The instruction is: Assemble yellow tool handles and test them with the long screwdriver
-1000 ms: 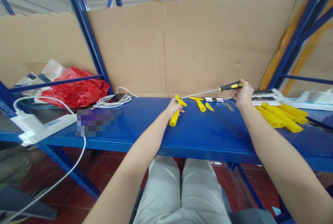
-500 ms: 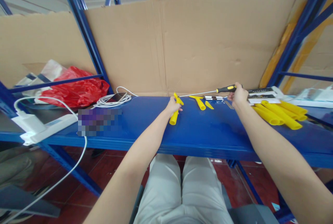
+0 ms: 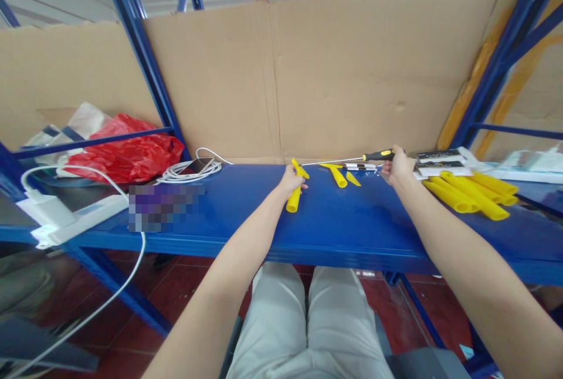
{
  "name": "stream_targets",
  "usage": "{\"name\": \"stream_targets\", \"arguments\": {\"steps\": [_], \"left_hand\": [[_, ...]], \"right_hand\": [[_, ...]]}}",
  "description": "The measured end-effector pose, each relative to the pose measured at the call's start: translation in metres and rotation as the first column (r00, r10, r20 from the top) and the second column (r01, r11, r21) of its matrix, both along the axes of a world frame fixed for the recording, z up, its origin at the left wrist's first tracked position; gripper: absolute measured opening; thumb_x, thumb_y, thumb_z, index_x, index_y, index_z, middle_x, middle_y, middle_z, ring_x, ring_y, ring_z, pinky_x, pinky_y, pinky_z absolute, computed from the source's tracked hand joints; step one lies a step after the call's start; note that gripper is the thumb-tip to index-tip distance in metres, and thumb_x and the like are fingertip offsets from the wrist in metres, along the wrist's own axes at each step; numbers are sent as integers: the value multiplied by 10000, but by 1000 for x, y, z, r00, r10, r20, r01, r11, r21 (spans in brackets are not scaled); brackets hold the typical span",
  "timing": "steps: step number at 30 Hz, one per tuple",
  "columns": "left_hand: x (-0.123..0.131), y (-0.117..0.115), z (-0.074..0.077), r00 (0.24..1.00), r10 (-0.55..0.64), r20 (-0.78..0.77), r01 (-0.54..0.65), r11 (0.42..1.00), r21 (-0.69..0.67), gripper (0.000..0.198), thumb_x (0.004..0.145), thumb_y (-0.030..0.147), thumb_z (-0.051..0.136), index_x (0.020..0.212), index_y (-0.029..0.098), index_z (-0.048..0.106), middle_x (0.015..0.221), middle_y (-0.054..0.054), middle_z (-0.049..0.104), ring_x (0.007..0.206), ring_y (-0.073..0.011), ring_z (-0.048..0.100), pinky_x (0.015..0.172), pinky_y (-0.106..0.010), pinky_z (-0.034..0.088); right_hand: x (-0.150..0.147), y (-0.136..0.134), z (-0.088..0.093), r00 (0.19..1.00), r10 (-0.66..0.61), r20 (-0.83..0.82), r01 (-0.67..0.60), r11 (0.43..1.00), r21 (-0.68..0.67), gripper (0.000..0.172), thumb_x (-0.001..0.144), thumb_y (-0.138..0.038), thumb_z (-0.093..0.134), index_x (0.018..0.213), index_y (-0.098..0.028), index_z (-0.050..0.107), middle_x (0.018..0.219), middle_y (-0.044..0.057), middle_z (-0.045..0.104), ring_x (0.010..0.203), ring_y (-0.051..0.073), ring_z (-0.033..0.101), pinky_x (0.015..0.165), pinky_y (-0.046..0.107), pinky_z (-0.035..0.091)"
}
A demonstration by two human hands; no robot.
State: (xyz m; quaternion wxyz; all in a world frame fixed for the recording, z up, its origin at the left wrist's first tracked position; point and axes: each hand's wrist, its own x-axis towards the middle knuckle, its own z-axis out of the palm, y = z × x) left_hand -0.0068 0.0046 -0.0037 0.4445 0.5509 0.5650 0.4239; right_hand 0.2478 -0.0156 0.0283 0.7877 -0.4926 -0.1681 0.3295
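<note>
My left hand (image 3: 290, 180) is wrapped round a yellow tubular part (image 3: 292, 200) with a crosspiece at its top. My right hand (image 3: 399, 166) grips the black and yellow handle of a long screwdriver (image 3: 378, 156). Its shaft points left, and the tip reaches the top of the held yellow part; the exact contact is too small to tell. Between my hands, a second yellow part (image 3: 338, 177) and a small yellow wedge (image 3: 352, 179) lie on the blue shelf (image 3: 246, 209), beside a black and white strip (image 3: 359, 166).
Several yellow tubes (image 3: 475, 192) lie right of my right hand, before black and white packets (image 3: 442, 162). At the left are a white power strip (image 3: 94, 213), a coiled cable (image 3: 189, 172) and a red bag (image 3: 127, 147). Cardboard (image 3: 352, 74) stands behind.
My right hand and the screwdriver have shifted slightly left and a little down. My left hand keeps its hold on the yellow part, almost unmoved.
</note>
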Motion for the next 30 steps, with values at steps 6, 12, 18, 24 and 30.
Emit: {"name": "stream_targets", "arguments": {"steps": [6,12,18,24,30], "left_hand": [[0,2,-2,1000,-4,11,4,1000,-5,576,841,-39,539,1320,228,364,1208,-75,643,482,-34,597,414,-152,398],[0,2,-2,1000,-4,19,4,1000,-2,569,847,-45,529,1322,225,369,1203,-79,644,473,-35,595,412,-161,396],[1,0,-1,1000,-6,21,6,1000,-3,566,860,-52,518,1328,226,362,1163,-64,659,461,-31,576,407,-157,384],[1,0,-1,999,-18,26,18,1000,1,548,866,-52,506,1320,215,355,1175,-75,657,446,-24,569,392,-152,379],[1,0,0,1000,-20,10,21,1000,-9,558,859,-44,512,1326,214,348,1195,-77,652,464,-26,587,400,-148,392]], "right_hand": [[2,1,0,1000,5,14,-5,1000,2,269,933,-276,537,723,-236,376,471,-105,351,313,56,287,260,133,190],[-2,-4,2,1000,-15,8,15,1000,-6,262,938,-263,515,717,-236,377,467,-102,343,312,58,278,253,137,185],[-8,-11,7,1000,-12,-1,12,1000,-25,281,953,-268,512,714,-237,365,486,-101,350,319,52,272,258,137,192],[-11,-16,10,1000,-17,2,17,999,-30,275,962,-258,501,720,-238,371,479,-102,338,327,53,272,258,131,189],[-9,-13,8,1000,-24,0,24,999,-33,256,957,-268,514,747,-235,372,483,-101,346,329,52,279,262,131,194]]}}
